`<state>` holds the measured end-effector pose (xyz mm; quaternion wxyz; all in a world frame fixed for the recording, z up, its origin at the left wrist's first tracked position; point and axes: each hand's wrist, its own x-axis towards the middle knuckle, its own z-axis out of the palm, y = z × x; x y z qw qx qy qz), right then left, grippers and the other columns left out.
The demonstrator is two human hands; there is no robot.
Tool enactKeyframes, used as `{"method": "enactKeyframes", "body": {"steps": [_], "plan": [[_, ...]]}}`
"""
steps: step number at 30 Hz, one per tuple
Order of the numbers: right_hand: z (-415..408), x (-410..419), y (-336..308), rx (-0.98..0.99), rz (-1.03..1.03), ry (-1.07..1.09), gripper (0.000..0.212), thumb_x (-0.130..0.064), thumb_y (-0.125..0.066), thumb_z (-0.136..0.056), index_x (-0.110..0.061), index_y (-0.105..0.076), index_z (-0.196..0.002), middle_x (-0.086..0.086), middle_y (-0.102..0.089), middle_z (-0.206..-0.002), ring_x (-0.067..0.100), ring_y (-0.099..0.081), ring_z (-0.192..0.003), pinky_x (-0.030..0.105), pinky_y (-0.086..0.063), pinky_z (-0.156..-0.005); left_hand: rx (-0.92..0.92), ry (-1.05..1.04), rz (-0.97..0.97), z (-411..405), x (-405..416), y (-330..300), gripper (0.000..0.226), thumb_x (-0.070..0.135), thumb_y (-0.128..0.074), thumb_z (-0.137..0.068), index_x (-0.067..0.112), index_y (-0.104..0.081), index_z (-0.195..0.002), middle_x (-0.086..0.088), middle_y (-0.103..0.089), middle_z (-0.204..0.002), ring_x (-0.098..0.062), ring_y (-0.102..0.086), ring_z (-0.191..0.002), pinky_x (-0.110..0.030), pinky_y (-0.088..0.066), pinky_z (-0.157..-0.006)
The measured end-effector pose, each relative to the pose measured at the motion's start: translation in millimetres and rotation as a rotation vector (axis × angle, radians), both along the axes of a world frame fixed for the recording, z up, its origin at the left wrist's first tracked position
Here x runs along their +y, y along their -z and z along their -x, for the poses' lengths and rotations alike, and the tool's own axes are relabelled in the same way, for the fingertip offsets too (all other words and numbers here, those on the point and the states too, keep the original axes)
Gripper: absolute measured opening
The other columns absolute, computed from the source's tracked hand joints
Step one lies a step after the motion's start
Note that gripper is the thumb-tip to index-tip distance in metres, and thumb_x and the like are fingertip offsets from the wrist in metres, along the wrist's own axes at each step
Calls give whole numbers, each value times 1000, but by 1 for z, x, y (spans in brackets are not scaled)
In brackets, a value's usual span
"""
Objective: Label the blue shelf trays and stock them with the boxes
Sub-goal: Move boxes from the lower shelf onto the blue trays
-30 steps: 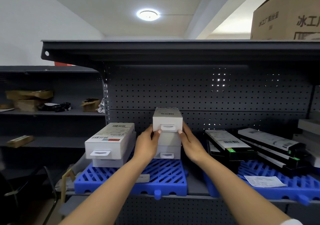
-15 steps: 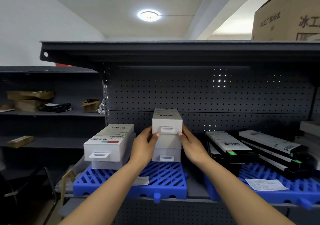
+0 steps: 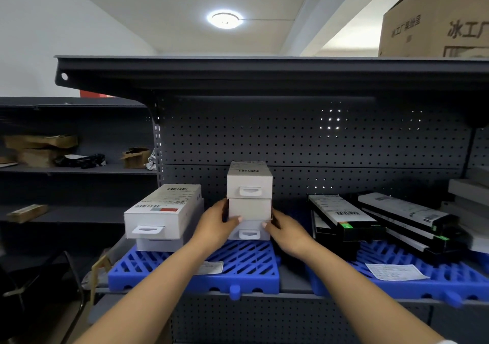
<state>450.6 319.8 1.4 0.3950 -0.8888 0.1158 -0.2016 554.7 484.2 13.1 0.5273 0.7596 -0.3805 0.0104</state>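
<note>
Three white boxes are stacked at the back of the left blue tray [image 3: 254, 277]: a top box [image 3: 249, 182], a middle box [image 3: 250, 208] and a bottom box [image 3: 248, 234]. My left hand [image 3: 215, 227] grips the stack's left side at the lower edge of the middle box, thumb on its front. From the other side, my right hand [image 3: 287, 234] grips it at the same height. A paper label [image 3: 211, 267] lies on this tray. The right blue tray [image 3: 344, 283] carries its own label [image 3: 394, 272] and several black boxes [image 3: 344, 216].
Two larger white boxes [image 3: 161, 211] are stacked on the left tray's far left. The dark upper shelf [image 3: 264, 73] overhangs, with a cardboard carton [image 3: 436, 26] on top. A pegboard back panel [image 3: 291, 137] closes the rear. Side shelves [image 3: 66, 170] at left hold cardboard scraps.
Both hands have slid down the stack, from the sides of the top box to the lower edge of the middle box. The boxes stay stacked.
</note>
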Motion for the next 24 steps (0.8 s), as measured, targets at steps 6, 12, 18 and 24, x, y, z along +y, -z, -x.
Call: {"method": "enactKeyframes", "body": {"steps": [6,12,18,24], "plan": [[0,1,-2,49,98,37,45,-31,-43,-98,-23,-37,-142,-2,-53,-135,15,-51,-119,22,-40,-90,-40,33,-34,0,2,0,43,14,-67,-85,24,-55,-125,8,-62,-118,-6,-56,-109,-22,-43,-93],[-1,6,-5,82,127,30,42,-30,-34,-101,-25,-31,-143,0,-53,-134,18,-51,-117,29,-42,-93,-14,11,-33,-3,-1,0,37,11,-62,-88,21,-58,-123,5,-64,-116,-9,-56,-108,-23,-44,-91],[1,0,-5,74,-7,-23,47,-39,-31,-101,-26,-30,-146,-3,-46,-141,15,-45,-125,24,-35,-97,76,18,5,-3,-1,0,29,16,-64,-88,25,-61,-116,9,-66,-111,-4,-60,-103,-24,-47,-91],[2,3,-9,87,17,-41,45,-36,-26,-102,-22,-30,-145,1,-50,-138,18,-48,-120,25,-37,-94,62,-42,-66,8,-4,-2,33,18,-58,-93,24,-55,-125,9,-62,-114,-7,-56,-106,-19,-41,-86]]}}
